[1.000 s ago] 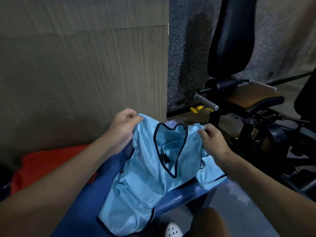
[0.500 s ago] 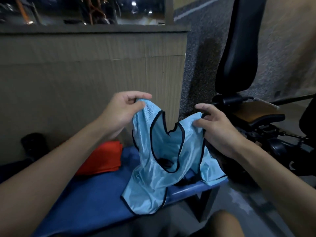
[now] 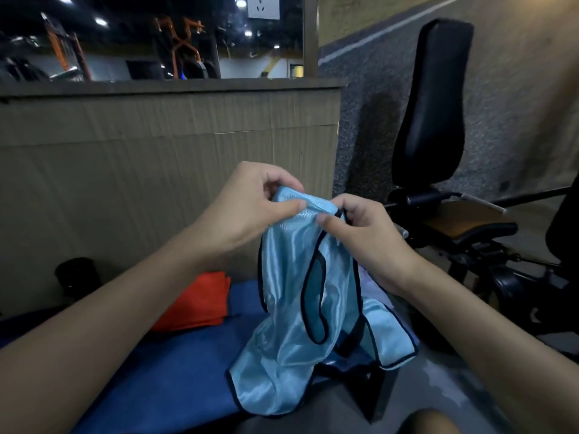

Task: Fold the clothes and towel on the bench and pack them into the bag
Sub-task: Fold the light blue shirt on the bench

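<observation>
Both hands meet just above the picture's centre, holding a light-blue vest (image 3: 282,308) by its top edge. The left hand (image 3: 247,211) comes in from 8 o'clock. Its fingers (image 3: 283,210) are curled, with the thumb pressed on the near face of the cloth and the other fingertips tucked behind, pinching the fabric. The right hand (image 3: 366,236) comes in from 4 o'clock, and its fingers (image 3: 332,223) pinch the same edge just beside the left thumb, thumb in front and the rest curled behind. The two grips are nearly touching.

The vest is shiny with dark trim. It hangs from the pinch toward 6 o'clock, with a dark-edged armhole facing the camera. Its lower part is bunched on the right end of the blue desk (image 3: 175,371), and one corner spills over the edge at 5 o'clock.

At 9 o'clock of the vest, a folded red cloth (image 3: 197,305) lies flat on the desk, apart from the vest. Farther out at 9 o'clock, a dark round object (image 3: 76,275) stands by the wall (image 3: 156,183); it is too dim to tell what it is. At 2 o'clock stands a gym machine with a tall black pad (image 3: 432,104).
</observation>
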